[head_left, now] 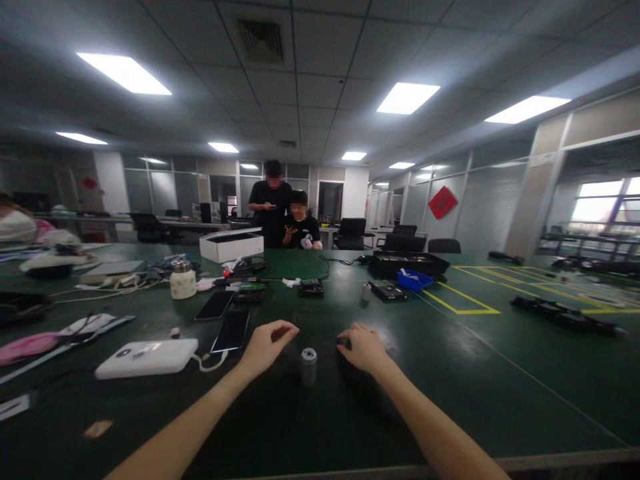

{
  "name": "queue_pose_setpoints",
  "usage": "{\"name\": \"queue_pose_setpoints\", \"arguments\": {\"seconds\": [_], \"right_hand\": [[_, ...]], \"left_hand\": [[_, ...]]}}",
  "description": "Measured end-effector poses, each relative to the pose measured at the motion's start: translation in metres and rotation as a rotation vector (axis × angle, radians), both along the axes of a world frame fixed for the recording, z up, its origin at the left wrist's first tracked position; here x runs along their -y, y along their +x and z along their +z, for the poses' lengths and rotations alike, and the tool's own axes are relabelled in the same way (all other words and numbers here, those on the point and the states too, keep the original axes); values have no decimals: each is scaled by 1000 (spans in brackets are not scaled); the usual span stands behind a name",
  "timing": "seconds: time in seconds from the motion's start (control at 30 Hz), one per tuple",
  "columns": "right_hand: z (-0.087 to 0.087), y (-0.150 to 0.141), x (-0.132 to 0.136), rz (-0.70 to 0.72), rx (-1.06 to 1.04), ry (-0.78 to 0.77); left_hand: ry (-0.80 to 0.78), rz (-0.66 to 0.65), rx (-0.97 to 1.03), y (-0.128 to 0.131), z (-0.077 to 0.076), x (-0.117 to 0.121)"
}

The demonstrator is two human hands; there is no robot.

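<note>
Near centre, green table [500, 403]: one small silver cylinder [309, 369], upright, between my hands, touching neither. Left of it: my left hand [267, 347], fingers curved, holding nothing, beside one dark phone [232, 331]. Right: my right hand [367, 348], fingers curled; grip, I cannot tell.

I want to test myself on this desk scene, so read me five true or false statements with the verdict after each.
1. The near cylinder stands between the left hand and the right hand. True.
2. The left hand grips the near cylinder. False: it is apart from it.
3. A white cable runs from the power bank toward the near phone. True.
4. The blue tray is left of the white box. False: it is to the right.
5. The near cylinder lies on its side. False: it stands upright on the table.
</note>
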State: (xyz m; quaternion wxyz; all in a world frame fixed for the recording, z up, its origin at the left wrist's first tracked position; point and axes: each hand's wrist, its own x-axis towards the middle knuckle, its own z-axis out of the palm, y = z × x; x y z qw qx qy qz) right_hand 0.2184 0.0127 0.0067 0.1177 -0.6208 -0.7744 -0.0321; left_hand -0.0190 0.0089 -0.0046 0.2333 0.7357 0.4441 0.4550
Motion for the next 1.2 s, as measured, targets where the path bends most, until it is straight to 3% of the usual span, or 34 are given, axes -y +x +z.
{"name": "queue_pose_setpoints", "arguments": {"seconds": [0.17,0.27,0.4,0.53,0.87,0.93,1.07,1.2], "right_hand": [[0,-6,2,36,-108,112],[1,-12,3,154,-345,152],[1,-20,5,311,-608,72],[-1,-23,6,347,-649,64],[4,-26,11,367,-681,34],[6,-28,14,424,-695,20],[7,-33,21,536,-671,-45],[4,-40,22,542,-669,-44]], "left_hand": [[-23,-163,-38,12,10,21],[-8,-164,-58,14,11,24],[36,-139,-89,13,10,24],[72,-94,-58,14,8,24],[63,-180,-94,12,6,23],[77,-145,-71,12,6,23],[141,41,81,8,5,21],[133,101,84,7,-2,16]]}}
